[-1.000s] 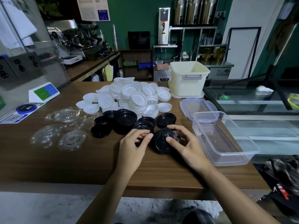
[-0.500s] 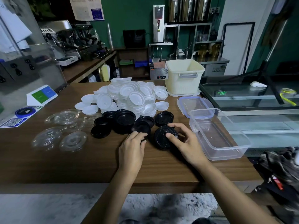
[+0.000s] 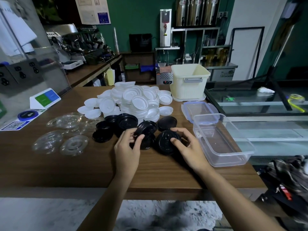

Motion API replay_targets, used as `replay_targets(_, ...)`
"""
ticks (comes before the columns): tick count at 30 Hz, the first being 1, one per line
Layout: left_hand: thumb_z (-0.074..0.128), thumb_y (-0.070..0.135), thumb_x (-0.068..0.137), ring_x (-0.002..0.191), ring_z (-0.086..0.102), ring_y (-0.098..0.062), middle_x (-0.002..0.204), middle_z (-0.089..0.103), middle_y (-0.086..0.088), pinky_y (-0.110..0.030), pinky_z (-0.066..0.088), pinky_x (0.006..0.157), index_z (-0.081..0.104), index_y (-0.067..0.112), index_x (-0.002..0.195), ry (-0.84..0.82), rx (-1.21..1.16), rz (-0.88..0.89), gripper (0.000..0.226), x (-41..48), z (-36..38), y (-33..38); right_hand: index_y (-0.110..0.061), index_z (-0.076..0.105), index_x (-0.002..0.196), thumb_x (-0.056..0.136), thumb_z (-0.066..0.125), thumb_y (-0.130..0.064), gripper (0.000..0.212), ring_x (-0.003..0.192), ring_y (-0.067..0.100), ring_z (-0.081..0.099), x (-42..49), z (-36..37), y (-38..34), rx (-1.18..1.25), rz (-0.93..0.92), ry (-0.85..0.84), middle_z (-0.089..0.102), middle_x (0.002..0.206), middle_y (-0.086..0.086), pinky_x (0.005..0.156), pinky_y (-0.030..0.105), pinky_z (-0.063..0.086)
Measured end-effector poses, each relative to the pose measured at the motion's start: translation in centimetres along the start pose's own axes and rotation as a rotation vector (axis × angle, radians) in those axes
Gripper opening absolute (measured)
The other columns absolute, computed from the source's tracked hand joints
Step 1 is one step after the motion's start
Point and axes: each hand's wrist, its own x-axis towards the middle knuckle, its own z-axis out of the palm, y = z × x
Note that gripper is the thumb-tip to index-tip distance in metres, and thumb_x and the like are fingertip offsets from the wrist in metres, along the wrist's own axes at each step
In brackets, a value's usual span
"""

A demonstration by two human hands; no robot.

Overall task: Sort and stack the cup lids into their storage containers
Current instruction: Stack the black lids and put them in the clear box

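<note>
Black lids (image 3: 127, 121) lay clustered on the wooden table (image 3: 66, 167). The left hand (image 3: 127, 145) pinched a tilted lid (image 3: 144, 128), and the right hand (image 3: 190, 148) gripped a second black lid (image 3: 164, 144) near the clear container (image 3: 233, 157).

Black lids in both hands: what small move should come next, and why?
Probably set the tilted black lid that the left hand pinches onto the second black lid, which the right hand grips on the table. The two are the same colour and lie side by side, and the clear container beside the right hand holds nothing yet, so stacking first seems sensible.
</note>
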Motion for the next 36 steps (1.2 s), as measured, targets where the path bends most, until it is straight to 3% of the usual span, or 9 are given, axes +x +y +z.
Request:
replay_targets(3, 0.074, 0.015, 0.095, 0.094, 0.074, -0.013, 0.112, 0.069, -0.004, -0.032, 0.062, 0.080, 0.065, 0.020, 0.121, 0.009, -0.238, -0.192, 0.028, 0.3, 0.0, 0.0, -0.025, 0.071, 0.121, 0.094, 0.074, -0.018, 0.027, 0.114, 0.022, 0.066, 0.0, 0.1, 0.0, 0.012, -0.015, 0.010, 0.074, 0.115, 0.001, 0.108, 0.046, 0.052)
replay_targets(6, 0.069, 0.004, 0.096, 0.097, 0.076, -0.017, 0.114, 0.066, -0.010, -0.031, 0.064, 0.074, 0.062, 0.016, 0.131, -0.066, -0.498, -0.325, 0.038, 0.5, 0.0, 0.8, -0.022, 0.071, 0.121, 0.094, 0.077, -0.011, 0.030, 0.111, 0.020, 0.067, 0.0, 0.1, 0.0, 0.028, -0.018, 0.014, 0.075, 0.113, 0.000, 0.104, 0.034, 0.051)
replay_targets(9, 0.067, 0.002, 0.097, 0.103, 0.075, -0.023, 0.112, 0.065, -0.012, -0.033, 0.064, 0.076, 0.061, 0.016, 0.137, -0.209, -0.588, -0.391, 0.043, 0.1, 0.3, 1.4, -0.018, 0.070, 0.123, 0.092, 0.079, -0.010, 0.033, 0.106, 0.008, 0.068, -0.1, 0.1, -0.3, 0.033, -0.015, 0.004, 0.076, 0.112, -0.008, 0.097, 0.021, 0.050)
replay_targets(13, 0.072, 0.004, 0.094, 0.096, 0.075, -0.020, 0.103, 0.069, -0.014, -0.032, 0.063, 0.074, 0.066, 0.013, 0.129, -0.264, -0.532, -0.362, 0.036, -0.3, 0.9, 1.7, -0.015, 0.068, 0.126, 0.093, 0.077, -0.009, 0.035, 0.108, 0.003, 0.069, -0.2, 0.1, -0.7, 0.078, 0.006, -0.012, 0.076, 0.115, -0.012, 0.093, 0.016, 0.050)
replay_targets(17, 0.079, 0.007, 0.089, 0.083, 0.071, -0.011, 0.089, 0.071, -0.005, -0.027, 0.060, 0.079, 0.071, 0.019, 0.122, -0.293, -0.438, -0.324, 0.036, -0.3, 1.0, 1.4, -0.024, 0.071, 0.124, 0.093, 0.078, -0.020, 0.032, 0.118, 0.008, 0.066, -0.4, 0.1, -1.1, 0.065, 0.018, -0.018, 0.074, 0.120, -0.010, 0.101, 0.021, 0.049)
replay_targets(20, 0.085, 0.013, 0.084, 0.080, 0.070, -0.010, 0.086, 0.069, 0.002, -0.024, 0.058, 0.077, 0.074, 0.023, 0.119, -0.317, -0.335, -0.294, 0.038, -0.7, 1.2, 1.4, -0.022, 0.072, 0.122, 0.090, 0.081, -0.018, 0.034, 0.110, 0.008, 0.068, -0.4, 0.2, -1.2, 0.076, 0.016, -0.009, 0.075, 0.117, -0.005, 0.097, 0.019, 0.050)
replay_targets(27, 0.079, 0.020, 0.091, 0.098, 0.073, -0.004, 0.100, 0.077, 0.015, -0.031, 0.060, 0.089, 0.077, 0.030, 0.108, -0.293, -0.263, -0.233, 0.019, -0.7, 0.9, 1.5, -0.018, 0.072, 0.118, 0.092, 0.078, -0.007, 0.030, 0.098, 0.007, 0.065, -0.6, 0.3, -1.4, 0.119, 0.007, -0.053, 0.075, 0.111, 0.012, 0.092, 0.017, 0.050)
replay_targets(32, 0.077, 0.016, 0.093, 0.106, 0.072, -0.006, 0.108, 0.078, 0.013, -0.029, 0.058, 0.096, 0.075, 0.023, 0.122, -0.344, -0.285, -0.244, 0.030, -0.7, 1.1, 1.3, -0.014, 0.070, 0.123, 0.095, 0.072, -0.001, 0.031, 0.095, 0.005, 0.064, -0.6, 0.2, -1.3, 0.136, -0.017, -0.089, 0.075, 0.106, 0.010, 0.090, 0.017, 0.049)
replay_targets(36, 0.081, 0.013, 0.088, 0.098, 0.073, -0.009, 0.105, 0.076, 0.002, -0.025, 0.058, 0.091, 0.076, 0.025, 0.119, -0.326, -0.320, -0.290, 0.034, -0.6, 1.2, 1.0, -0.015, 0.065, 0.131, 0.096, 0.071, -0.002, 0.037, 0.088, 0.004, 0.060, -0.5, 0.1, -1.0, 0.162, -0.020, -0.117, 0.071, 0.092, -0.007, 0.089, 0.021, 0.049)
